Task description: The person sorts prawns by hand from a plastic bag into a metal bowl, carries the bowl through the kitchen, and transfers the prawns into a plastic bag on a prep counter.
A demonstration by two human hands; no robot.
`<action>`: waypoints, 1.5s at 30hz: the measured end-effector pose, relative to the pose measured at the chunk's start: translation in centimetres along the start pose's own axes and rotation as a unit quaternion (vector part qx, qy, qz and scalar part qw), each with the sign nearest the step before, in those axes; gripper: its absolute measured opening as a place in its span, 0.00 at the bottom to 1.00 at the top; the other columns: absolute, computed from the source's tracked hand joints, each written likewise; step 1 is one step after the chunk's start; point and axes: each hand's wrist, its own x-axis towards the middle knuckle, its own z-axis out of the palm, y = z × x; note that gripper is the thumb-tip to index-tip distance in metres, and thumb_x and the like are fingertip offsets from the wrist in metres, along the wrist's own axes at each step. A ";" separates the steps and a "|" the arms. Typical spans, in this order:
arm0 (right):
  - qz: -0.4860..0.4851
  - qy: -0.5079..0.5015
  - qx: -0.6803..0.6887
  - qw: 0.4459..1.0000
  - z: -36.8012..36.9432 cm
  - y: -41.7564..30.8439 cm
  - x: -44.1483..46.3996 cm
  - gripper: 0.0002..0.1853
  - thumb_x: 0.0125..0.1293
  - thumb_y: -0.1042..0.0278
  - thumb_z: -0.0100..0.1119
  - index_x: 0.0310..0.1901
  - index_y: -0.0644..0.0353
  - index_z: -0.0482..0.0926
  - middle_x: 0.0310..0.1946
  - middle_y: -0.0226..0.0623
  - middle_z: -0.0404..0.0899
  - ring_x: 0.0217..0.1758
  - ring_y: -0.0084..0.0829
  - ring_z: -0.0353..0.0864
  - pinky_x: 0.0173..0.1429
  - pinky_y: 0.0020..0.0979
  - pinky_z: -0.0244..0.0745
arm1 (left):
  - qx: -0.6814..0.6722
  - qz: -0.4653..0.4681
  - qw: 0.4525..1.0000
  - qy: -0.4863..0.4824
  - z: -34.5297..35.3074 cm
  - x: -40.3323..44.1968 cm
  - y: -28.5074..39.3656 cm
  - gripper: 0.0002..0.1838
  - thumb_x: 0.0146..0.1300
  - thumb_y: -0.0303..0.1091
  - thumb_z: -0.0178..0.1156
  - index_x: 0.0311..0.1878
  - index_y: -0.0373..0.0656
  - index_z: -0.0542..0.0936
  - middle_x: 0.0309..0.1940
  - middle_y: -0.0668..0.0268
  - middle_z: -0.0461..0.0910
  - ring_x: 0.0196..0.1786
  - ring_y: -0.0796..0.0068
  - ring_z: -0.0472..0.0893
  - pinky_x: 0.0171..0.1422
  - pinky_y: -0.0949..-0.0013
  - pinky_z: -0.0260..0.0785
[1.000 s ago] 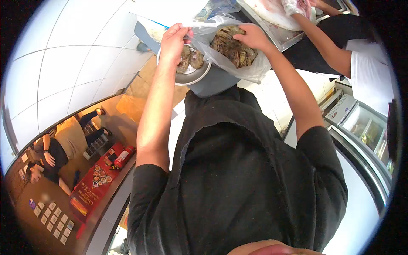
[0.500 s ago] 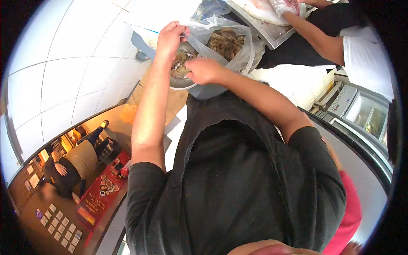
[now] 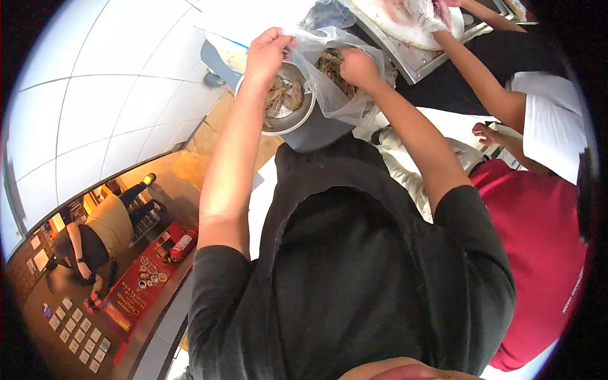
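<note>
My left hand [image 3: 267, 56] pinches the upper edge of a clear plastic bag [image 3: 311, 52], pulling it up and to the left. Inside the bag lie brownish raw shrimp [image 3: 330, 68]. My right hand [image 3: 361, 68] reaches into the bag's mouth, its fingers curled down around shrimp, with the fingertips partly hidden. Left of the bag, below my left hand, stands a round metal bowl [image 3: 311, 113] with more shrimp [image 3: 286, 96] in it. Bowl and bag both rest on a grey surface [image 3: 323, 134].
At the upper right, a co-worker's gloved hand [image 3: 434, 16] is on a large pale fish [image 3: 405, 25] on a metal tray [image 3: 415, 71]. A person in a red shirt [image 3: 525, 234] stands close on my right. Beyond the white tiled wall [image 3: 101, 107], another person leans by a red-covered counter [image 3: 136, 297].
My right hand has moved right from the bowl into the bag. The left hand still holds the bag's edge. The person in red has come further into view.
</note>
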 end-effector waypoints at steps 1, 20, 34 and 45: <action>0.013 -0.035 -0.011 0.999 0.1 -0.1 0.7 0.15 0.54 0.68 0.49 0.41 0.64 0.79 0.42 0.53 0.80 0.46 0.51 0.80 0.54 0.45 0.73 | 0.002 0.003 1.000 0.000 0.2 -0.2 0.2 0.07 0.64 0.30 0.52 0.35 0.43 0.79 0.31 0.71 0.80 0.35 0.80 0.76 0.41 0.73 0.68; -0.086 -0.290 0.077 0.950 3.1 7.1 8.2 0.20 0.60 0.62 0.53 0.53 0.64 0.74 0.46 0.46 0.81 0.47 0.44 0.79 0.50 0.42 0.73 | 0.042 0.005 0.998 0.039 -0.3 -0.4 -0.5 0.07 0.65 0.31 0.53 0.37 0.44 0.80 0.30 0.73 0.81 0.34 0.83 0.76 0.41 0.75 0.67; 0.098 -0.285 0.745 0.594 -7.9 -1.7 -5.0 0.28 0.58 0.72 0.55 0.62 0.59 0.67 0.54 0.39 0.77 0.51 0.26 0.77 0.48 0.23 0.68 | -0.003 -0.014 1.000 0.020 -1.2 0.2 -1.1 0.07 0.65 0.32 0.53 0.38 0.44 0.80 0.31 0.71 0.81 0.36 0.81 0.77 0.40 0.74 0.68; 0.192 -0.171 0.774 0.579 -3.8 -0.9 -7.5 0.21 0.60 0.72 0.57 0.56 0.62 0.72 0.46 0.36 0.79 0.33 0.18 0.70 0.38 0.20 0.64 | -0.016 -0.016 1.000 -0.008 -1.7 -0.1 -1.1 0.06 0.66 0.30 0.52 0.39 0.43 0.79 0.33 0.71 0.81 0.36 0.81 0.77 0.40 0.75 0.68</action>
